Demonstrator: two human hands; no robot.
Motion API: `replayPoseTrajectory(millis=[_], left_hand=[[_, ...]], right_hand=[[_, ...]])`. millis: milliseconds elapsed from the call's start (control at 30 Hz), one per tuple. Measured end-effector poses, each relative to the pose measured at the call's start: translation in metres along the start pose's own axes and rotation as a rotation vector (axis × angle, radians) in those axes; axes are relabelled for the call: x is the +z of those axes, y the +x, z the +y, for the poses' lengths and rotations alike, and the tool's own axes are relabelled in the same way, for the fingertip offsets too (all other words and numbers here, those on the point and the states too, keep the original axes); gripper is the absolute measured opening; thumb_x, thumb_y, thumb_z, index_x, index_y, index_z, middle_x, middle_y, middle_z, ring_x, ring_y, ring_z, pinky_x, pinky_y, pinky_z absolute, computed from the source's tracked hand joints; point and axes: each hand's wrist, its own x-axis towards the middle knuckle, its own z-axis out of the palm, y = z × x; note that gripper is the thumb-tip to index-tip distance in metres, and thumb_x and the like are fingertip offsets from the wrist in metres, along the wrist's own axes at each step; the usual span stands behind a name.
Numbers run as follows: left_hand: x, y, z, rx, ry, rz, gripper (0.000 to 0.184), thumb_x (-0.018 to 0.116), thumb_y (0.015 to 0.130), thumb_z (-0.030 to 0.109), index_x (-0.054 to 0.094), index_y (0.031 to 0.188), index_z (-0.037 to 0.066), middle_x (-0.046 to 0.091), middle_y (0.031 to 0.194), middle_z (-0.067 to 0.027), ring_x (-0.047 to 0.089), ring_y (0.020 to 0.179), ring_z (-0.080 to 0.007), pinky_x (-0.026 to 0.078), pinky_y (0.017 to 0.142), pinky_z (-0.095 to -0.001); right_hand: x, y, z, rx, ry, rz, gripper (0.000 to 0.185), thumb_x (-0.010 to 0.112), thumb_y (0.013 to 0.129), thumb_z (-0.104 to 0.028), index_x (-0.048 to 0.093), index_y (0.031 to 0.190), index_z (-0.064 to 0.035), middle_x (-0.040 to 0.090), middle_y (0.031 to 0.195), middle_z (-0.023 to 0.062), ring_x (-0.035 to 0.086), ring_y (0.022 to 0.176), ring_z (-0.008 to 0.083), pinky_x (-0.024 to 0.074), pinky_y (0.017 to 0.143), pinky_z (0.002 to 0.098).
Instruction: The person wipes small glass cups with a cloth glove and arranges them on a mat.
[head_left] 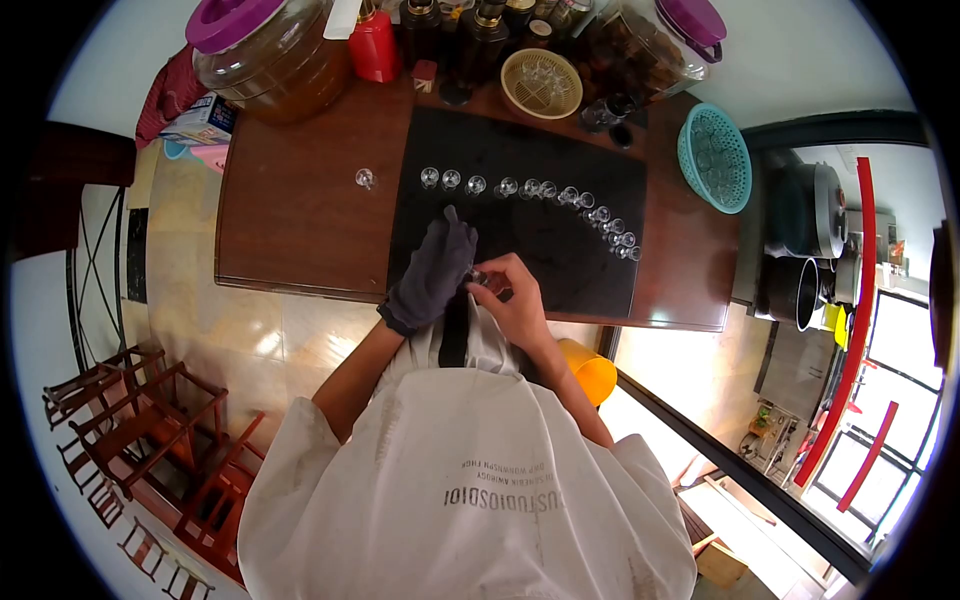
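Note:
A dark grey glove covers my left hand [435, 272], which is held just over the front edge of the table. Its tip points up and away from me, and its right side is pressed against a small clear glass [482, 279]. My bare right hand [512, 300] pinches this same glass between thumb and fingers, so most of the glass is hidden. Beyond my hands, several small glasses [476, 185] stand in a curved row on a black mat [520, 235]. One more small glass [365, 179] is apart from them, on the brown wood at left.
Along the back are a big jar with a purple lid [275, 70], a red bottle [373, 45], dark bottles [480, 45] and a woven basket [542, 83] holding glassware. A turquoise basket [715, 158] sits at right. Below the table is a yellow bin [588, 370].

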Motion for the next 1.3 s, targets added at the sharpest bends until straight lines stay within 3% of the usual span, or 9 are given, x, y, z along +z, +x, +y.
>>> replayPoseTrajectory(millis=[167,267,367,467,533,667,867,1033,1300], left_hand=[[-0.003,0.012,-0.001,0.157,0.257,-0.013,0.04,0.047,0.096,0.012,0.035,0.129,-0.008,0.053,0.09,-0.0108,0.05,0.077,-0.0226,0.046,0.073,-0.0326],[-0.005,0.009,0.002,0.045,-0.01,-0.105,0.032,0.045,0.098,0.017,0.04,0.119,-0.007,0.052,0.088,-0.0098,0.05,0.077,-0.0227,0.045,0.076,-0.033],[0.001,-0.001,0.004,-0.496,-0.915,-0.073,0.033,0.043,0.099,0.02,0.042,0.12,-0.006,0.051,0.089,-0.0101,0.05,0.078,-0.0234,0.045,0.083,-0.0342],[-0.001,0.001,0.007,-0.536,-0.942,0.006,0.031,0.042,0.1,0.019,0.045,0.118,-0.006,0.052,0.091,-0.0115,0.052,0.081,-0.0246,0.045,0.089,-0.0348],[-0.008,0.008,0.004,0.218,0.109,0.044,0.032,0.042,0.1,0.022,0.048,0.116,-0.006,0.052,0.093,-0.0128,0.052,0.084,-0.0248,0.045,0.089,-0.0338],[-0.012,0.014,0.011,0.21,0.44,-0.127,0.03,0.043,0.1,0.022,0.05,0.113,-0.005,0.054,0.095,-0.0132,0.054,0.091,-0.0265,0.045,0.091,-0.0344],[-0.004,0.003,0.004,-0.267,-0.288,-0.266,0.026,0.043,0.1,0.021,0.05,0.112,-0.002,0.053,0.104,-0.01,0.054,0.112,-0.0232,0.044,0.094,-0.0317],[0.001,-0.005,0.009,-0.581,-1.16,-0.006,0.035,0.043,0.1,0.019,0.039,0.131,0.002,0.05,0.107,-0.003,0.05,0.119,-0.0164,0.044,0.095,-0.0289],[0.004,-0.014,0.003,-0.405,-1.053,0.01,0.055,0.044,0.099,0.016,0.023,0.148,0.004,0.051,0.126,-0.0061,0.046,0.128,-0.0191,0.043,0.097,-0.0289]], right_hand=[[0.001,0.002,-0.001,0.021,0.036,0.044,0.027,0.076,0.076,-0.003,0.062,0.098,-0.0033,0.055,0.086,0.0056,0.055,0.071,0.0134,0.0472,0.064,0.0254],[0.002,0.0,0.003,0.014,0.042,0.049,0.027,0.076,0.076,-0.003,0.061,0.098,-0.0031,0.056,0.087,0.0058,0.056,0.071,0.0134,0.0473,0.064,0.0252],[0.002,-0.001,0.003,0.035,0.05,0.055,0.027,0.076,0.076,-0.003,0.061,0.099,-0.0031,0.056,0.087,0.0058,0.056,0.071,0.0131,0.0472,0.064,0.025],[0.002,-0.001,0.002,0.042,0.057,0.056,0.026,0.076,0.076,-0.002,0.062,0.098,-0.0029,0.056,0.087,0.0055,0.056,0.071,0.0127,0.047,0.064,0.0246],[0.001,0.0,0.0,0.036,0.048,0.05,0.025,0.076,0.075,-0.001,0.062,0.097,-0.0027,0.056,0.088,0.0052,0.056,0.071,0.0124,0.0469,0.064,0.0243],[0.0,0.0,0.001,0.023,0.057,0.042,0.024,0.076,0.075,-0.001,0.063,0.094,-0.0024,0.056,0.089,0.0047,0.055,0.071,0.0115,0.0467,0.065,0.0238],[-0.002,-0.002,0.002,0.019,0.007,0.017,0.026,0.076,0.076,0.001,0.06,0.096,-0.0026,0.057,0.093,0.0049,0.059,0.076,0.0107,0.0491,0.067,0.0227],[-0.002,-0.002,0.005,0.019,0.018,0.017,0.025,0.075,0.077,0.001,0.06,0.097,-0.0023,0.058,0.094,0.0056,0.06,0.076,0.0109,0.0492,0.067,0.023],[0.0,-0.001,0.007,0.046,0.119,-0.005,0.023,0.068,0.083,0.003,0.06,0.105,0.0006,0.062,0.105,0.009,0.064,0.087,0.0139,0.0508,0.077,0.025]])
